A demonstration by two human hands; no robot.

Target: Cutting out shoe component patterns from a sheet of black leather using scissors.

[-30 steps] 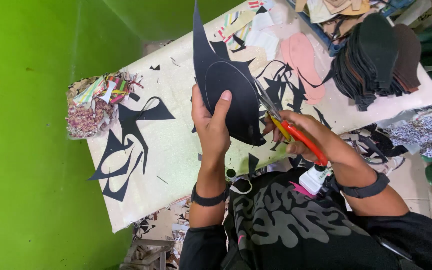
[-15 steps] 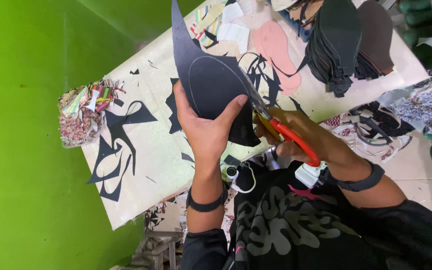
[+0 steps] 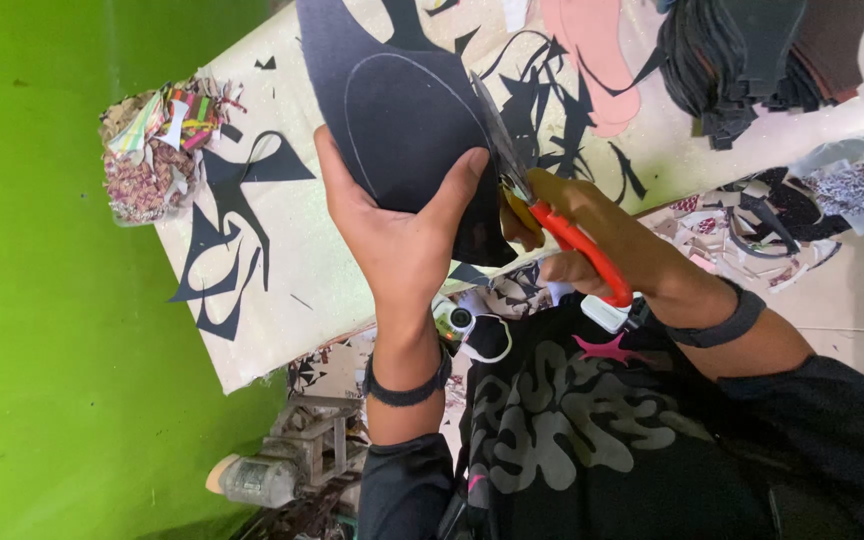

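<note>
My left hand (image 3: pixel 397 232) holds a dark sheet (image 3: pixel 392 110) with a pale drawn outline of a rounded shape on it, thumb on top and fingers under its near edge. My right hand (image 3: pixel 592 235) grips scissors with red handles (image 3: pixel 567 240). Their blades (image 3: pixel 497 135) lie along the sheet's right edge, cutting near the drawn line. Both hands hover above a pale table (image 3: pixel 322 270).
Black offcuts (image 3: pixel 227 230) lie on the table's left part, next to a pile of colourful scraps (image 3: pixel 152 145). A pink sole-shaped piece (image 3: pixel 597 60) and a stack of dark cut pieces (image 3: pixel 752 60) lie at the far right. A green wall (image 3: pixel 42 300) runs along the left.
The sheet and both hands have come closer and lower in view. The scissor blades have advanced further along the sheet's right edge.
</note>
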